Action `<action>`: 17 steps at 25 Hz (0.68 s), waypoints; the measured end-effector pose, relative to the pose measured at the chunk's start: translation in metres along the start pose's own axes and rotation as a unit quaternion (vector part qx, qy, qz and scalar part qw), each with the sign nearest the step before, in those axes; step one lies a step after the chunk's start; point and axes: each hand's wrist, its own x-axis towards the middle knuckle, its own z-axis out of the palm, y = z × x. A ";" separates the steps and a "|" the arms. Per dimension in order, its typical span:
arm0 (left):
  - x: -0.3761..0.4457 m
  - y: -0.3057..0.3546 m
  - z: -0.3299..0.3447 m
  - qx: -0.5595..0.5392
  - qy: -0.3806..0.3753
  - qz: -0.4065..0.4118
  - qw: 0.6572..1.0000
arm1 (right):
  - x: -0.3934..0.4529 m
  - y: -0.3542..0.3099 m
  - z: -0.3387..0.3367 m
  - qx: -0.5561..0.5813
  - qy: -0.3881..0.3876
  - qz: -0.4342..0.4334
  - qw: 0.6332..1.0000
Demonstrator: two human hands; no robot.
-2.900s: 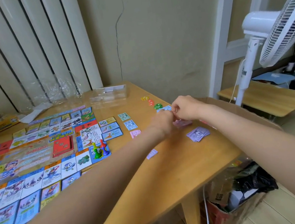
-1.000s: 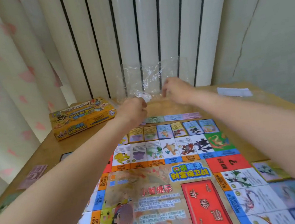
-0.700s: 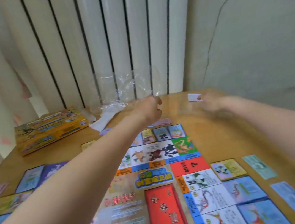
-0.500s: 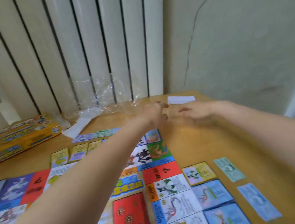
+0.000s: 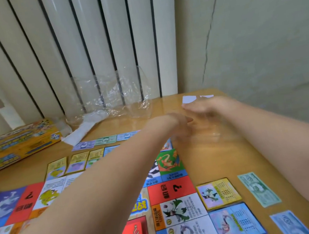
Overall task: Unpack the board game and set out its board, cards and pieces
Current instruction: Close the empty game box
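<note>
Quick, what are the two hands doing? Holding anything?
Left hand: too blurred to tell.
Right hand: open, fingers stretched out, holding nothing.

Your game board (image 5: 170, 190) lies flat and unfolded on the bench, its coloured squares and red "?" corner face up. A row of cards (image 5: 73, 162) sits just beyond its far edge, with paper notes (image 5: 105, 140) behind them. A yellow card (image 5: 218, 192) and a blue card (image 5: 236, 222) lie just beside your board's right edge, a green note (image 5: 259, 189) further right. Your yellow game box (image 5: 16, 142) rests flat at far left.
</note>
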 end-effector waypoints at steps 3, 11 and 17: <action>0.001 0.000 0.002 0.002 -0.002 -0.001 1.000 | 0.013 -0.005 -0.002 0.019 -0.030 -0.035 0.999; 0.015 -0.005 0.007 -0.045 -0.002 -0.016 0.999 | -0.001 -0.005 -0.007 0.013 0.068 0.004 0.998; -0.009 0.004 0.011 -0.101 0.056 0.004 0.993 | -0.093 -0.005 -0.076 -0.225 0.294 -0.085 0.925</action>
